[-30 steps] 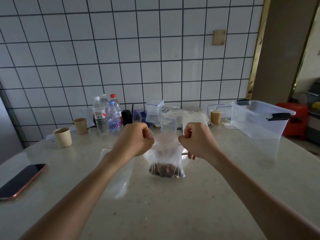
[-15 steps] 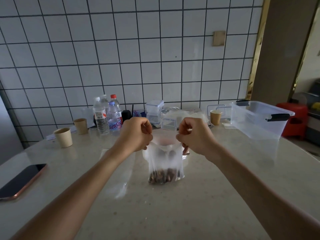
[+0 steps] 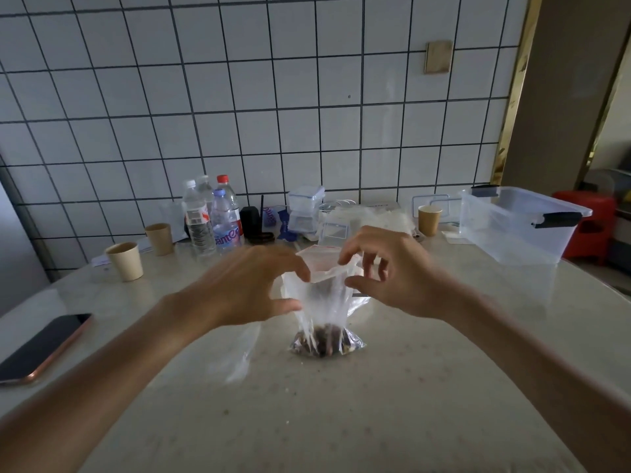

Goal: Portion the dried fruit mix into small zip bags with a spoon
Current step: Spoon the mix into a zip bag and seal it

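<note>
A pale counter (image 3: 392,387) carries a clear storage bin (image 3: 519,227) at the far right. At its centre stands a small zip bag (image 3: 321,302), dried fruit mix (image 3: 324,339) pooled at its bottom. Left hand (image 3: 249,285) and right hand (image 3: 392,271) flank its top, each grip spread apart, fingertips near the rim.
</note>
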The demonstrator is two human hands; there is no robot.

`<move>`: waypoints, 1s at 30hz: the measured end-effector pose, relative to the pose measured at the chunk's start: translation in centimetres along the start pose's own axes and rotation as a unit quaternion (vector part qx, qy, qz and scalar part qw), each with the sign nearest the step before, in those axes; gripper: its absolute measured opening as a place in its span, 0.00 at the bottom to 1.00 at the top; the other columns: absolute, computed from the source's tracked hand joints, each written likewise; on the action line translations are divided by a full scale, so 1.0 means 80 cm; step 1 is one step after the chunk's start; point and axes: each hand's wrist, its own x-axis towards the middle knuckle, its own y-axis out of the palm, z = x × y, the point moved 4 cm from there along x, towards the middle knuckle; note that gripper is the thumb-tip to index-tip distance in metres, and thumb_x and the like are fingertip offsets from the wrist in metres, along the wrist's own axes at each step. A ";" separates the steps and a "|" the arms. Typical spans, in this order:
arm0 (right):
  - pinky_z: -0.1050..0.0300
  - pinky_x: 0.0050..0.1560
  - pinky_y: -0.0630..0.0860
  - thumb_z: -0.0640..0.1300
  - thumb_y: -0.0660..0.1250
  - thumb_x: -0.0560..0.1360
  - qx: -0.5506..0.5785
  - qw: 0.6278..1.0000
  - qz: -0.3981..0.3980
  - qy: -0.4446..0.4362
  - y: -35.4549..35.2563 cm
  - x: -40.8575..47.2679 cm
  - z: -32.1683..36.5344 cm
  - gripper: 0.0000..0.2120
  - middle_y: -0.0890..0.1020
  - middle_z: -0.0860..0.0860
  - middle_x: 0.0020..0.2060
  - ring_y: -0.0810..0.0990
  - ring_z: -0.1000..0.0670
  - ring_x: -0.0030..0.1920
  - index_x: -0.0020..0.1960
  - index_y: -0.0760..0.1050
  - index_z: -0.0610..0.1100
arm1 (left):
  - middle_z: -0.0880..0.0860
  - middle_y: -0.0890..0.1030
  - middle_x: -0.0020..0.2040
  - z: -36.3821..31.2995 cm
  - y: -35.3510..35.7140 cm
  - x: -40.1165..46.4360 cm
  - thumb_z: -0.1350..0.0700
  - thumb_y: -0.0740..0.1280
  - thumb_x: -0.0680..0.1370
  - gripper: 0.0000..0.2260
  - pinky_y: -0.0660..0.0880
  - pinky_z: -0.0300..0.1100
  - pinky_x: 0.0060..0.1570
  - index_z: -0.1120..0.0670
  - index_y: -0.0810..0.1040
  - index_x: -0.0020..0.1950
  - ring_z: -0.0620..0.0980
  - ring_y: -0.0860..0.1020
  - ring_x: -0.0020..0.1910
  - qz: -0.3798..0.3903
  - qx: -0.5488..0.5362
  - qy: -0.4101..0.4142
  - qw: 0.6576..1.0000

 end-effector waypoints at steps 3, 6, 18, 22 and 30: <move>0.51 0.43 0.77 0.41 0.76 0.76 -0.118 0.991 0.067 0.007 0.019 0.010 -0.008 0.16 0.82 0.57 0.56 0.80 0.54 0.40 0.61 0.80 0.51 | 0.40 0.82 0.59 0.008 0.011 0.008 0.45 0.78 0.74 0.20 0.62 0.28 0.38 0.42 0.80 0.64 0.19 0.71 0.39 -0.017 0.027 0.000 0.999; 0.55 0.43 0.71 0.43 0.72 0.78 -0.171 0.980 0.099 0.027 0.034 0.018 -0.019 0.18 0.81 0.57 0.60 0.75 0.54 0.42 0.67 0.77 0.52 | 0.39 0.82 0.55 0.019 0.018 0.016 0.45 0.78 0.74 0.17 0.60 0.27 0.35 0.42 0.80 0.61 0.28 0.70 0.31 -0.012 0.047 -0.019 0.999; 0.58 0.41 0.73 0.53 0.71 0.79 -0.156 0.977 0.136 0.044 0.014 0.032 -0.021 0.05 0.80 0.60 0.44 0.78 0.60 0.41 0.49 0.79 0.53 | 0.34 0.75 0.42 0.027 0.003 0.022 0.35 0.60 0.77 0.15 0.76 0.36 0.41 0.43 0.80 0.50 0.35 0.79 0.38 0.025 -0.006 -0.005 1.000; 0.53 0.48 0.77 0.56 0.72 0.77 -0.187 0.966 0.177 0.022 0.009 0.036 -0.011 0.09 0.78 0.60 0.47 0.78 0.55 0.47 0.51 0.80 0.52 | 0.32 0.73 0.38 0.010 0.001 0.026 0.33 0.53 0.77 0.17 0.68 0.31 0.37 0.40 0.76 0.46 0.32 0.76 0.37 0.038 0.002 0.027 0.999; 0.55 0.48 0.70 0.57 0.76 0.74 -0.213 0.953 0.217 -0.003 0.006 0.029 -0.008 0.10 0.75 0.62 0.43 0.74 0.56 0.49 0.44 0.78 0.54 | 0.37 0.73 0.39 -0.005 0.000 0.027 0.34 0.65 0.77 0.15 0.73 0.35 0.39 0.44 0.79 0.46 0.35 0.73 0.34 0.088 0.082 0.120 0.986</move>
